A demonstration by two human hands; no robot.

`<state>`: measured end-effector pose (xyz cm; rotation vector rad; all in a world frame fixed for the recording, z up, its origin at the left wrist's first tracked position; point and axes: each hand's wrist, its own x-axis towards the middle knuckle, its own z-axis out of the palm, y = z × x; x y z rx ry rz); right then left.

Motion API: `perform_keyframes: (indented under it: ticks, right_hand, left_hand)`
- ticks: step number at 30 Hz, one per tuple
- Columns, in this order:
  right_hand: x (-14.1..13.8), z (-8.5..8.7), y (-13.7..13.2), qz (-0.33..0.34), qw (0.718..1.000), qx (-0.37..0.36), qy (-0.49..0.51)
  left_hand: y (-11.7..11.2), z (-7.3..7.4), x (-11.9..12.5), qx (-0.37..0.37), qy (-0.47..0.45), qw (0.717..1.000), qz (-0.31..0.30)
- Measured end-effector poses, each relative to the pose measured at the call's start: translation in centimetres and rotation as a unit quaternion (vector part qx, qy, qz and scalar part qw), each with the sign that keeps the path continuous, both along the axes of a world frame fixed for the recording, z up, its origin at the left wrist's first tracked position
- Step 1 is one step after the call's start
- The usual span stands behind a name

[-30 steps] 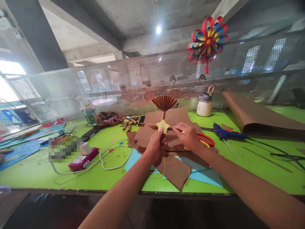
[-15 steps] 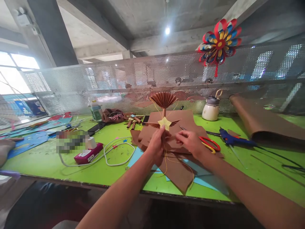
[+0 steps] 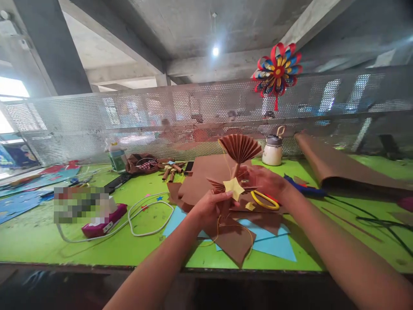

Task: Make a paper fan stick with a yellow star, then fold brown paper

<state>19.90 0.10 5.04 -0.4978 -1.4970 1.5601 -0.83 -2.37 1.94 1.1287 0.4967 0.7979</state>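
Note:
My left hand (image 3: 209, 209) grips a brown paper craft low down, its thumb by a yellow paper star (image 3: 234, 189) on the front. Above the star rises a short paper stem topped by a pleated brown paper fan (image 3: 240, 146). Smaller pleated pieces stick out on both sides of the star. My right hand (image 3: 267, 180) has its fingers closed at the stem below the fan; some fingertips are hidden. Yellow string (image 3: 218, 234) hangs beneath. Scissors (image 3: 266, 202) with red and yellow handles lie under my right hand, beside a small yellow paper piece (image 3: 249, 206).
Brown paper sheets (image 3: 200, 172) and light blue paper (image 3: 274, 247) lie on the green table. Right: a blue glue gun (image 3: 306, 188), a bottle (image 3: 272, 150), rolled brown paper (image 3: 342, 168). Left: a purple power strip (image 3: 105, 221) with white cable. A perforated metal screen (image 3: 135, 112) stands behind.
My right hand has moved up from beside the star to the stem below the fan. The craft now tilts to the right. The camera view has turned slightly right.

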Motion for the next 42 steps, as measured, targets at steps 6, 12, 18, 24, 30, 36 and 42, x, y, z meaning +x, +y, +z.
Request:
perform_keyframes:
  ticks: [6, 12, 18, 24, 30, 36, 42]
  right_hand:
    - [-1.0, -0.4, 0.0, -0.097, 0.995, 0.000, 0.035]
    - [-1.3, -0.3, -0.4, -0.111, 0.993, 0.007, 0.025]
    - [-1.0, 0.0, -0.7, -0.117, 0.993, 0.030, 0.009]
    - [-1.1, 0.4, -1.0, -0.142, 0.989, 0.044, -0.004]
    - [-1.0, 0.1, -0.9, -0.124, 0.991, 0.049, 0.019]
    - [-0.4, -0.3, -1.0, -0.094, 0.993, 0.077, -0.004]
    - [-0.1, 0.0, -1.4, -0.068, 0.995, 0.067, -0.014]
  left_hand:
    - [-0.1, -0.2, 0.5, 0.011, 0.019, 0.998, -0.066]
    - [-0.1, 0.0, 0.8, 0.079, 0.031, 0.996, -0.036]
    - [-0.4, 0.4, 0.8, 0.076, 0.039, 0.996, 0.009]
    - [-0.3, 0.4, 1.3, 0.106, 0.048, 0.992, 0.056]
    - [-0.4, 0.4, 1.3, 0.072, 0.030, 0.996, 0.032]
    - [-0.9, 0.6, 0.4, 0.045, 0.009, 0.997, -0.067]
    - [-1.1, 1.0, 0.8, 0.050, 0.010, 0.996, -0.074]
